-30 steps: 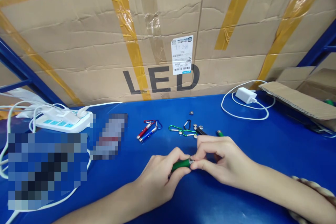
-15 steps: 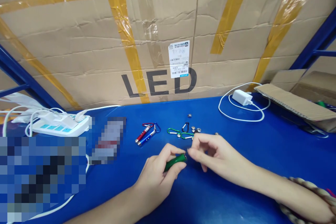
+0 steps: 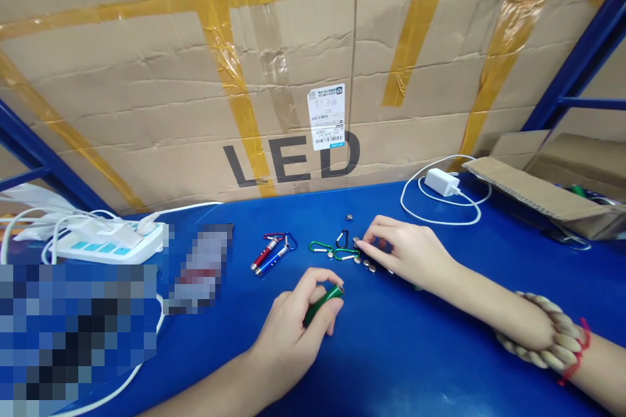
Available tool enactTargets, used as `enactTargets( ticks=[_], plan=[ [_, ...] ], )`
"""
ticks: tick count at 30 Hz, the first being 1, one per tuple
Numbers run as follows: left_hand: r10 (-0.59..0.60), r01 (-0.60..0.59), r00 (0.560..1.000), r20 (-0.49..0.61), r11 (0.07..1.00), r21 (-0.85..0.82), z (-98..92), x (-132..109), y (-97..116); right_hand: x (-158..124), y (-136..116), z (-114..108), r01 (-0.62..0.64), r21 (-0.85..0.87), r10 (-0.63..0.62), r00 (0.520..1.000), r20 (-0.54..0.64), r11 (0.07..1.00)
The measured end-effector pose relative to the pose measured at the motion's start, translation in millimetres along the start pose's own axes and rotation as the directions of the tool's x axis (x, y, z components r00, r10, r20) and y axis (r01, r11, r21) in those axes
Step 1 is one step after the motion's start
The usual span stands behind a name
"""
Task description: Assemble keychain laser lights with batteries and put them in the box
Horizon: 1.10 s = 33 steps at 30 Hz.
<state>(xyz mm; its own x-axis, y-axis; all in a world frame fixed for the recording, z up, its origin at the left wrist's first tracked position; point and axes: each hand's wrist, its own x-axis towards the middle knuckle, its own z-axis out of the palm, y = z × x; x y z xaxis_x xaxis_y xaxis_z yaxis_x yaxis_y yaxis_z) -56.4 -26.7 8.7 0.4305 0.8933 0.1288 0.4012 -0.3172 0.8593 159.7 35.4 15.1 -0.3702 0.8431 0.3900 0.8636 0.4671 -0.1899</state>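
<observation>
My left hand (image 3: pixel 298 326) is closed round a small green flashlight tube (image 3: pixel 323 303), its open end pointing up and right. My right hand (image 3: pixel 405 251) has reached out over the blue table (image 3: pixel 391 352), thumb and forefinger pinched at a small silver button cell (image 3: pixel 356 243) among several loose cells (image 3: pixel 369 266). Green carabiners (image 3: pixel 320 247) and a dark one (image 3: pixel 342 238) lie just left of those fingertips. A red (image 3: pixel 264 254) and a blue keychain flashlight (image 3: pixel 274 259) lie further left. One more cell (image 3: pixel 348 217) sits apart toward the box.
A big taped cardboard box marked LED (image 3: pixel 293 78) stands along the back. A white power strip (image 3: pixel 110 241) with cables is at the left, a white charger (image 3: pixel 440 181) with its cord at the right. An open carton (image 3: pixel 542 189) sits far right. A beaded bracelet (image 3: pixel 542 332) circles my right wrist.
My right hand left the end of the green tube and moved away up the table to the loose cells. My left hand kept the tube and stayed near the front.
</observation>
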Motion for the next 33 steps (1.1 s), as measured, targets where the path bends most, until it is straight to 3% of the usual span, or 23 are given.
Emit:
enactTargets(
  ticks=[11,33],
  plan=[
    [-0.035,0.035,0.999,0.008,0.999,-0.003,0.6,-0.7,-0.3,-4.7,-10.6,-1.0,0.148,-0.059,-0.148,0.989,0.008,0.987],
    [0.0,0.0,1.0,-0.014,1.0,-0.015,-1.0,-1.0,0.1,-7.3,-15.0,5.3,0.231,0.044,-0.233,0.971,0.051,0.972]
  ],
)
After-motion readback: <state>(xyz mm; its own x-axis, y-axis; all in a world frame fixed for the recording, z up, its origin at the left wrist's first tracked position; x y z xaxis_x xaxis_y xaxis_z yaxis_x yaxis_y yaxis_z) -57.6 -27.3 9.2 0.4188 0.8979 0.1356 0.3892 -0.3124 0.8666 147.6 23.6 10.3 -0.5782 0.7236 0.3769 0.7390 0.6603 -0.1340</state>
